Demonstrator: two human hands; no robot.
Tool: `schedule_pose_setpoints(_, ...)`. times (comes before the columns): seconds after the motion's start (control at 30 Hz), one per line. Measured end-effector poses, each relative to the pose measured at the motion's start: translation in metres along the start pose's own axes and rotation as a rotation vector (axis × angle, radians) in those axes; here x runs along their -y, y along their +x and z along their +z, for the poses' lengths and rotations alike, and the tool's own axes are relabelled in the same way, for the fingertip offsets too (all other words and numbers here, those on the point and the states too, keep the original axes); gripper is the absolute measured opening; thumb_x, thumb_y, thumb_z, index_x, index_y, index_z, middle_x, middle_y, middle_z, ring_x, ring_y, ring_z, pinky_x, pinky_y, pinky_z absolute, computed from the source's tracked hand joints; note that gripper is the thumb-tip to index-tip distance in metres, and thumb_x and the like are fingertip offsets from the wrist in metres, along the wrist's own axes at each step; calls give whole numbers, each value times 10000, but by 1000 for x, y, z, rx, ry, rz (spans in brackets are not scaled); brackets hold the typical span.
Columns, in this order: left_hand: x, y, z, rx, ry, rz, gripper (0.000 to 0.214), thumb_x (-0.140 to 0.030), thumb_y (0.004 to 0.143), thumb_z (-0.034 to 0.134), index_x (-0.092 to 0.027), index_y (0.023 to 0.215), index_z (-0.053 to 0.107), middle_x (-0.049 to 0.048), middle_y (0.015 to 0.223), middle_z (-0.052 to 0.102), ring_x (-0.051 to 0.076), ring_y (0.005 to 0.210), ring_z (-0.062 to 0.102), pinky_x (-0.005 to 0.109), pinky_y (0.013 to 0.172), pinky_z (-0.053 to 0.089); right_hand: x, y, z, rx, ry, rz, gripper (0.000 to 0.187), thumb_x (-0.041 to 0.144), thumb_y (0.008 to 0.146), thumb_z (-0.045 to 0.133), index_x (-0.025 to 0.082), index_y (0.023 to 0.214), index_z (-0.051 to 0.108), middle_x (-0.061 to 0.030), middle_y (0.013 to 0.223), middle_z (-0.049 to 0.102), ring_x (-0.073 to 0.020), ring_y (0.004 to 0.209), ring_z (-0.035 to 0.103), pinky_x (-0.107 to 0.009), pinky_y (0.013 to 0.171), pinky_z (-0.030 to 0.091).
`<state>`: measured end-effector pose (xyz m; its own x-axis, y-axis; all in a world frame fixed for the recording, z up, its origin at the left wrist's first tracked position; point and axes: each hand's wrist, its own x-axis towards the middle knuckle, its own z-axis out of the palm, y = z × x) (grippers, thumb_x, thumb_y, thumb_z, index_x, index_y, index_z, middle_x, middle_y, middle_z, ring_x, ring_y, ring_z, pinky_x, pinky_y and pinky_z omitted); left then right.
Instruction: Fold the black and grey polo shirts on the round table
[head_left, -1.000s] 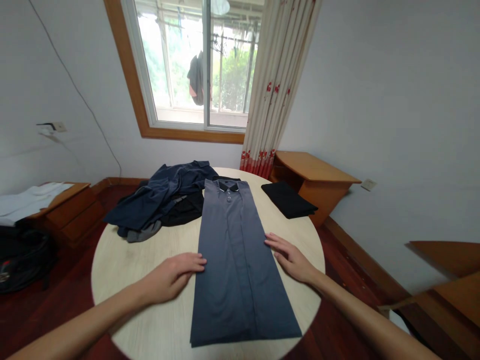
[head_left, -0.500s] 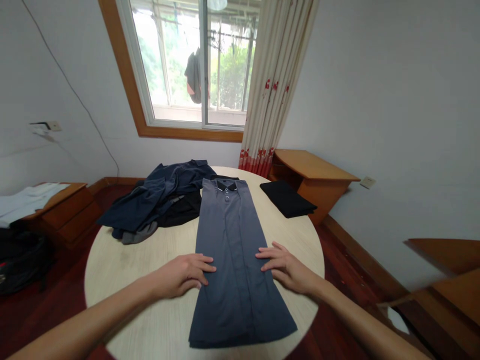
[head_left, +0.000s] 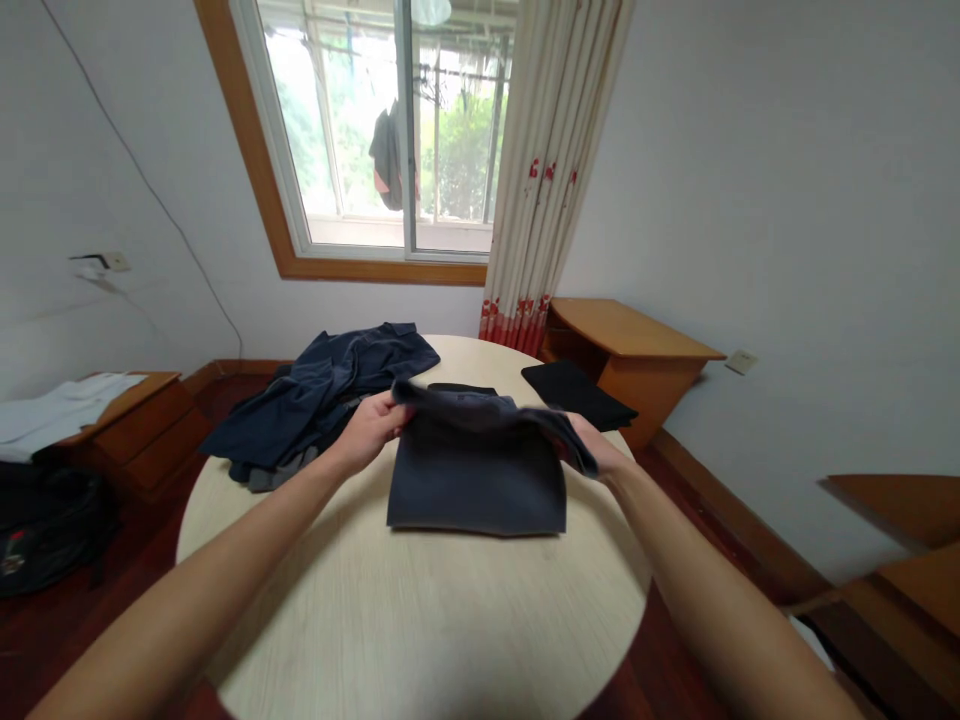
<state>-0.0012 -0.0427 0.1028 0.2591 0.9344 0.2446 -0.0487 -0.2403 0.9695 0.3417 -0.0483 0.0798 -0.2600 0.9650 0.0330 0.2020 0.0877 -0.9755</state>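
A dark grey-blue polo shirt (head_left: 480, 485) lies on the round table (head_left: 420, 630), its lower part lifted and doubled back over the upper part. My left hand (head_left: 375, 425) pinches the raised edge at its left corner. At the right corner my right hand (head_left: 589, 445) grips the same edge, with most of its fingers hidden by the cloth. The lifted edge is blurred and sags a little between the hands. The shirt's collar is mostly covered.
A heap of dark clothes (head_left: 322, 390) lies at the table's back left. A folded black garment (head_left: 577, 393) is at the back right. Behind it stand a wooden desk (head_left: 637, 335) and a curtain (head_left: 547, 200) beside the window. At far left, a backpack (head_left: 52, 525) sits by a wooden cabinet (head_left: 142, 440).
Both hands were resting flat on the long, laid-out shirt. Now they hold its bottom edge and have carried it up and away from me, folding the shirt over.
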Motion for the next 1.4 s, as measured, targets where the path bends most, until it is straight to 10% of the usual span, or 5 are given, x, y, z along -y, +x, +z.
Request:
schedule_pose_setpoints(0.17,63,21,-2,-213,34,-386,530,-447,711,796,-146,1097,592,-16,715,606,117,588,559,234,547,429,-53,26,25,-241,52,229,333,349,776,713,167,1034,608,-19,739,639,-150,623,580,-254,553,450)
schedule_pose_setpoints(0.43,82,-30,-4,44,194,-358,727,-384,683,771,-206,1322,475,-58,723,539,129,575,523,246,536,390,-69,-5,28,-158,-108,100,500,302,773,668,195,1247,550,22,718,583,-156,635,569,-261,570,432)
schedule_pose_setpoints(0.63,64,-69,8,195,648,-209,194,-361,805,632,-198,892,692,-15,653,555,158,624,539,269,597,398,-58,-31,23,7,-328,88,118,285,771,656,175,814,664,-23,735,638,-140,633,573,-234,530,426)
schedule_pose_setpoints(0.83,39,-83,-4,679,185,-749,673,-500,702,802,-224,1263,555,-38,608,645,205,568,688,254,537,476,-22,-40,-8,624,-219,454,388,406,682,804,191,988,703,28,624,602,-148,519,621,-242,475,495)
schedule_pose_setpoints(1.4,109,9,-11,-189,212,-253,612,-449,638,821,-143,1150,685,-43,667,540,106,515,514,225,465,416,-79,79,25,-173,-250,-41,230,234,727,657,147,917,755,-65,939,732,-169,801,642,-287,760,508)
